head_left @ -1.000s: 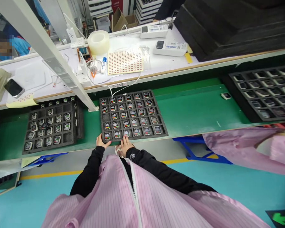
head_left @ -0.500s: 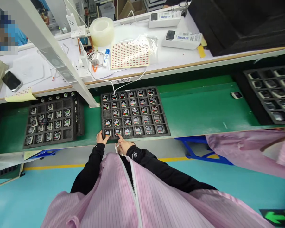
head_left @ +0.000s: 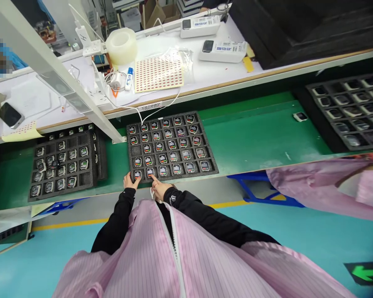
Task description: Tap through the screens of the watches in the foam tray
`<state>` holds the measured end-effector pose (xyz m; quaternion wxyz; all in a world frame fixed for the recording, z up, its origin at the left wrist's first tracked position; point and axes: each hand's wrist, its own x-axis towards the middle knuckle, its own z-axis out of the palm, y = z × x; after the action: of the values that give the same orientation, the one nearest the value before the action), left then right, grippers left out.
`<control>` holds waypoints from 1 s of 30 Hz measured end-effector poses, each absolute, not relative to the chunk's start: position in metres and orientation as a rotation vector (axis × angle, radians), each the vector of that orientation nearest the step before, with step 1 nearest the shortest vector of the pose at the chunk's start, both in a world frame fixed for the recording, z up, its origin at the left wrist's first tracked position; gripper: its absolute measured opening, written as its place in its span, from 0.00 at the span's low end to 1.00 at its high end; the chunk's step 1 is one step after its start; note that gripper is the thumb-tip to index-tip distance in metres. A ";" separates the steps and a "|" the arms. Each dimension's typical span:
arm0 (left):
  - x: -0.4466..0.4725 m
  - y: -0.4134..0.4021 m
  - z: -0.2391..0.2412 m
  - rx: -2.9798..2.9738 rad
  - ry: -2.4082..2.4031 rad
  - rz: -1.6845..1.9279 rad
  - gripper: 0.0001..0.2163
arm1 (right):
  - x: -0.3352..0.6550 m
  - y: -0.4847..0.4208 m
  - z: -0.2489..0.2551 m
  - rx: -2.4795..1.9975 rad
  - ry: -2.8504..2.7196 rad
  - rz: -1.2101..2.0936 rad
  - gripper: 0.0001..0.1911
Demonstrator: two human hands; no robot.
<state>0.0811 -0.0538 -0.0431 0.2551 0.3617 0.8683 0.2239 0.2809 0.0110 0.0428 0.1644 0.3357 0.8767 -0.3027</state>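
Note:
A dark grey foam tray (head_left: 170, 180) lies on the green shelf before me, with rows of lit smartwatch bodies without straps in its pockets. My left hand (head_left: 131, 181) grips its near left corner, thumb over the face of the corner watch (head_left: 137, 174). Beside it, my right hand (head_left: 160, 188) reaches over the front edge with the index finger stretched onto the adjacent watch (head_left: 149, 171). Its other fingers curl below, partly hidden. A small white shape shows under that hand; I cannot tell what it is. One left-side pocket of the tray holds no watch.
More watches fill stacked foam trays (head_left: 88, 165) on the left and another tray (head_left: 332, 142) on the right. A single watch (head_left: 300, 116) lies on the green shelf (head_left: 251, 140). Above, the white bench carries a tape roll (head_left: 121, 46), sticker sheet (head_left: 159, 73) and cables. A slanted post (head_left: 54, 70) stands left.
The camera view has shifted and turned slightly. The right index finger has slid a little further onto the second front-row watch; the left hand still grips the tray corner.

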 end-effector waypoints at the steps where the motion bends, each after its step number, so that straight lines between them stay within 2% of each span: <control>1: 0.082 -0.054 -0.043 0.981 2.361 0.604 0.31 | 0.281 0.011 0.042 0.962 2.501 -0.864 0.11; 14: 0.074 -0.051 -0.046 0.989 2.332 0.611 0.29 | 0.321 0.014 0.040 1.217 2.495 -0.924 0.10; 20: 0.066 -0.047 -0.047 0.965 2.312 0.624 0.25 | 0.328 0.012 0.035 1.272 2.439 -0.989 0.09; 30: 0.061 -0.044 -0.046 0.929 2.282 0.658 0.20 | 0.328 0.016 0.027 1.365 2.436 -1.067 0.15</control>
<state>0.0614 -0.0436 -0.0465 0.2914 0.3487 0.8560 0.2467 0.3276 0.0157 0.0273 0.0761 0.4553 0.8125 -0.3561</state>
